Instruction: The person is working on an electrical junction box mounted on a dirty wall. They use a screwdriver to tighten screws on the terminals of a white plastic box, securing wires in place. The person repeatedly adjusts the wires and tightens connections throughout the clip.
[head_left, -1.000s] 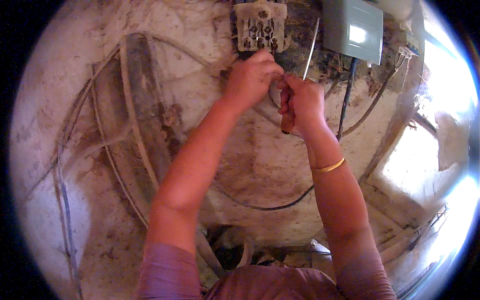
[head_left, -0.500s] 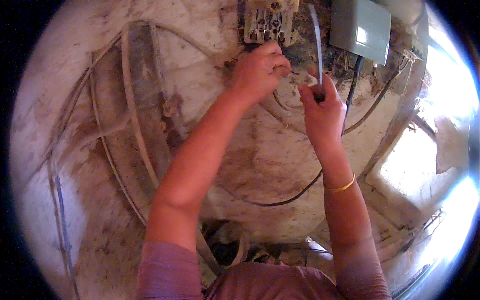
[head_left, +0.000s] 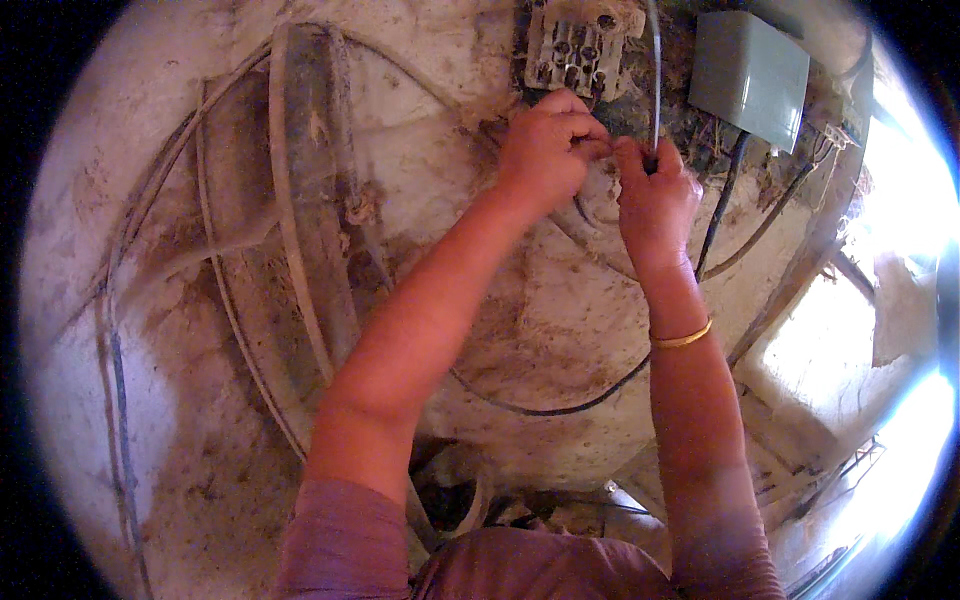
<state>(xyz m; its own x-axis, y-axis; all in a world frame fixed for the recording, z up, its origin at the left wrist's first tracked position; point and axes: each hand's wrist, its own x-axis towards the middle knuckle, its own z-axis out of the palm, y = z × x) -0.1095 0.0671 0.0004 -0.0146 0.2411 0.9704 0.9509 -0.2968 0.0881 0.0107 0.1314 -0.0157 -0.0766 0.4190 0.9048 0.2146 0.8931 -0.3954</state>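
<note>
Just below an open, dusty fuse holder (head_left: 572,55) on the wall, my left hand (head_left: 553,145) is closed in a pinch. A thin dark wire seems to be between its fingertips, mostly hidden by them. My right hand (head_left: 660,205) is closed around a tool with a long thin metal shaft (head_left: 656,85). The shaft points upward, and the dark handle is largely covered by my fingers. My right thumb and forefinger reach the left fingertips, so both hands meet at the wire. A short dark cable (head_left: 584,212) hangs below my left hand.
A grey metal box (head_left: 752,78) is mounted right of the fuse holder, with a black cable (head_left: 722,205) dropping from it. Long cables (head_left: 118,390) run along the stained wall (head_left: 560,330) at left. A dark cable (head_left: 545,411) loops beneath my hands. Bright light enters at right.
My right hand has moved up and left until its fingers meet my left hand's. The tool's shaft stands more upright. The wall and its fittings have shifted slightly right and down in view.
</note>
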